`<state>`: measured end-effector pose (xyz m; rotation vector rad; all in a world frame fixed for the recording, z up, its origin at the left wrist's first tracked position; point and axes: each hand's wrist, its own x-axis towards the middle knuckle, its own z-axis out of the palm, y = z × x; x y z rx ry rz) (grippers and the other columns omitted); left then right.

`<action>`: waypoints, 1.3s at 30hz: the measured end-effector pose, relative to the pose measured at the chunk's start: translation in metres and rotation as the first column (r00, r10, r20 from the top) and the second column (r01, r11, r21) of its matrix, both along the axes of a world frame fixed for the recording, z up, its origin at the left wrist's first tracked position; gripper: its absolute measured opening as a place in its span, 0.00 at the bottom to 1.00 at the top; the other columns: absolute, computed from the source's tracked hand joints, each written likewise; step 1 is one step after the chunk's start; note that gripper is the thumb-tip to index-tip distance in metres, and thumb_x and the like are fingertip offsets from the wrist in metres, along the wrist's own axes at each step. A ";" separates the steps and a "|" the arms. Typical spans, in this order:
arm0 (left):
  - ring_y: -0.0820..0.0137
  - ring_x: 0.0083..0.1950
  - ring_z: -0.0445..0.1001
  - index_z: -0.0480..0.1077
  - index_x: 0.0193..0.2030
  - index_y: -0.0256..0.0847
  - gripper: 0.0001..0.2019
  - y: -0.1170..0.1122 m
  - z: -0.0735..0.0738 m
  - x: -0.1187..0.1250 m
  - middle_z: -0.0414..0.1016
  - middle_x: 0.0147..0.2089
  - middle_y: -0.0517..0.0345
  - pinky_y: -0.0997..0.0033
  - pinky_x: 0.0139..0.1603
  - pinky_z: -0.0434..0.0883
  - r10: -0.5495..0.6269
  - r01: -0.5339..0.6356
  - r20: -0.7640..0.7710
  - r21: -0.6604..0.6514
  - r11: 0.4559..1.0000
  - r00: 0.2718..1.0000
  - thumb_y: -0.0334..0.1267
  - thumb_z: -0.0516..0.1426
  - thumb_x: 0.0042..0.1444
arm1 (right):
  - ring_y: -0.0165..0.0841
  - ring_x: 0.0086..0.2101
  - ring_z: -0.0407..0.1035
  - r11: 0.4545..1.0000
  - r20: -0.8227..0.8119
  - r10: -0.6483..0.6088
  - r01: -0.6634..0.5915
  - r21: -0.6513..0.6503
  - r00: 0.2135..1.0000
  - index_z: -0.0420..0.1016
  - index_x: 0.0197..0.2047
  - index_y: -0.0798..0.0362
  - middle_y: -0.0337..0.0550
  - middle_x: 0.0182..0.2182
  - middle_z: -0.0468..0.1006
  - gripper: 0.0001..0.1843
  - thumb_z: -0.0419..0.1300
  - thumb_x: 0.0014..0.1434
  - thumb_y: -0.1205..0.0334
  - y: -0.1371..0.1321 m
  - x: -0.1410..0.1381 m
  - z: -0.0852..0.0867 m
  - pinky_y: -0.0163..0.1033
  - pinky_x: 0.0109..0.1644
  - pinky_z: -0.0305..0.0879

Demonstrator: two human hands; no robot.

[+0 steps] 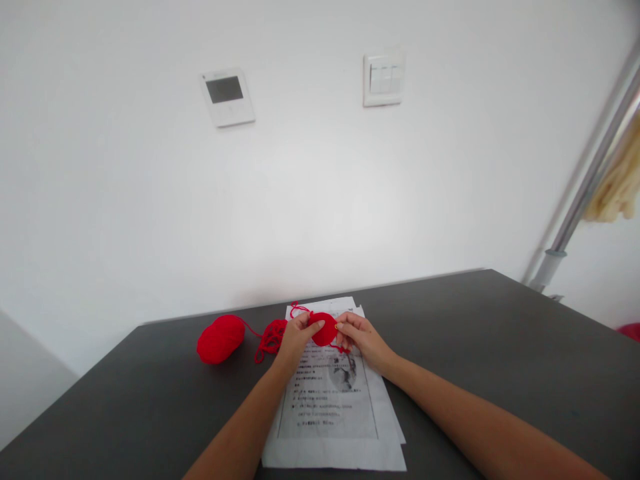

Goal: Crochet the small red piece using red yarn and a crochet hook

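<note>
A small round red crocheted piece (323, 329) is held up between both hands above a printed sheet of paper (334, 407). My left hand (295, 337) pinches its left edge with thumb and fingers closed. My right hand (359, 338) pinches its right edge; a tiny yellowish tip, perhaps a hook, shows at the fingertips. A red strand runs left from the piece through a loose tangle of yarn (271, 335) to a red yarn ball (220, 339) lying on the dark grey table (500, 347).
The table's far edge meets a white wall bearing a small panel with a screen (227, 97) and a light switch plate (383, 77). At the right a slanted metal pole (585, 200) rises beside some pale yellow cloth (617, 180).
</note>
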<state>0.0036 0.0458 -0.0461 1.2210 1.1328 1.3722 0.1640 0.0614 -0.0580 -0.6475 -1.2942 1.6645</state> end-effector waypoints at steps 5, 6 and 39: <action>0.72 0.26 0.69 0.73 0.26 0.36 0.10 0.000 0.001 0.000 0.74 0.23 0.60 0.73 0.30 0.65 0.004 -0.004 -0.017 0.001 1.000 1.000 0.41 0.64 0.39 | 0.22 0.15 0.58 1.000 0.000 0.000 0.000 0.011 1.000 0.67 0.27 0.55 0.33 0.16 0.71 0.09 0.60 0.48 0.58 0.000 0.001 0.001 0.29 0.21 0.52; 0.72 0.26 0.69 0.73 0.26 0.36 0.10 -0.001 0.001 0.000 0.74 0.23 0.61 0.73 0.30 0.65 0.005 -0.005 -0.017 0.001 1.000 1.000 0.41 0.64 0.39 | 0.22 0.15 0.58 1.000 0.002 -0.001 0.001 0.013 1.000 0.67 0.27 0.55 0.33 0.15 0.71 0.09 0.60 0.48 0.58 0.000 0.001 0.001 0.29 0.21 0.52; 0.71 0.26 0.69 0.73 0.26 0.37 0.10 -0.001 0.002 0.000 0.74 0.24 0.60 0.71 0.31 0.66 -0.044 0.044 -0.058 -0.003 0.999 0.997 0.42 0.64 0.40 | 0.23 0.15 0.57 0.995 0.100 -0.035 0.025 0.098 0.994 0.65 0.25 0.53 0.31 0.14 0.69 0.09 0.57 0.50 0.57 0.000 0.000 0.001 0.29 0.20 0.53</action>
